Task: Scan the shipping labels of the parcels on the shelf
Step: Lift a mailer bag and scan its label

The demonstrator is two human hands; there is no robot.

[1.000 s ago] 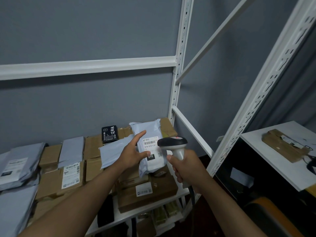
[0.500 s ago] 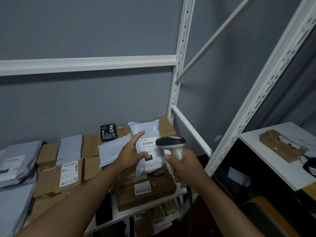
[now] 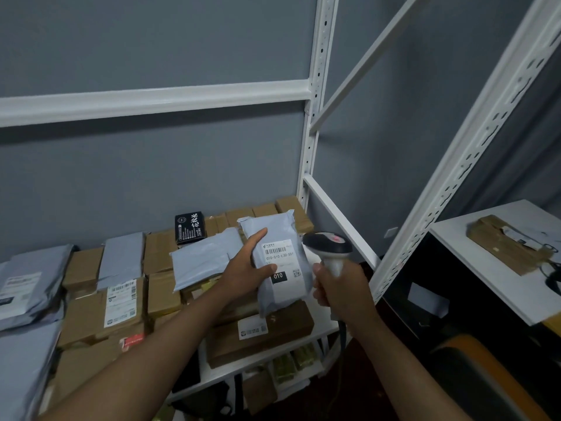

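My left hand (image 3: 247, 270) holds a grey poly mailer (image 3: 280, 229) upright above the shelf, its white shipping label (image 3: 283, 262) with a barcode facing me. My right hand (image 3: 340, 288) grips a white and black handheld barcode scanner (image 3: 329, 247), whose head sits just right of the label. Below them the white shelf (image 3: 326, 325) carries brown cardboard parcels (image 3: 261, 332) with labels and more grey mailers (image 3: 203, 259).
A black box with white writing (image 3: 189, 227) stands at the back of the parcels. White upright posts (image 3: 312, 123) frame the shelf. To the right a white table (image 3: 491, 284) holds a flat brown parcel (image 3: 507, 246). More boxes sit on the lower shelf (image 3: 288, 364).
Both hands stay in nearly the same pose with the mailer and scanner; the view has shifted slightly, with the mailer tilting a little.
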